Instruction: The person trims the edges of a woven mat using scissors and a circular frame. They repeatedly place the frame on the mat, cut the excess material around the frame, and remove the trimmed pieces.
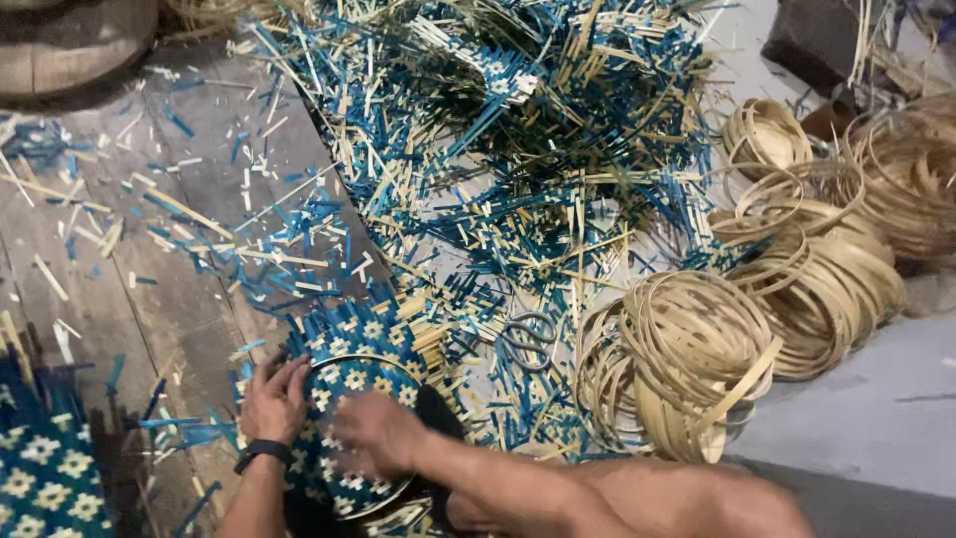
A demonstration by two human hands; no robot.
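Pressing down on one round blue-and-cream woven mat [354, 399] lying on the plank floor [149, 299], two hands work its hoop-bound edge: the left hand [274, 399] curls its fingers over the left rim, the right hand [378, 430] lies on top, fingers bent and blurred. One pair of scissors [528, 339] rests beside a heap of cut strips [498, 149], with several stacks of bamboo hoops [687, 359] right.

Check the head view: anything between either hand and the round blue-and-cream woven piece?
Nothing visible. The left hand grips the rim of the woven piece at its left edge, and the right hand presses directly on its patterned face.
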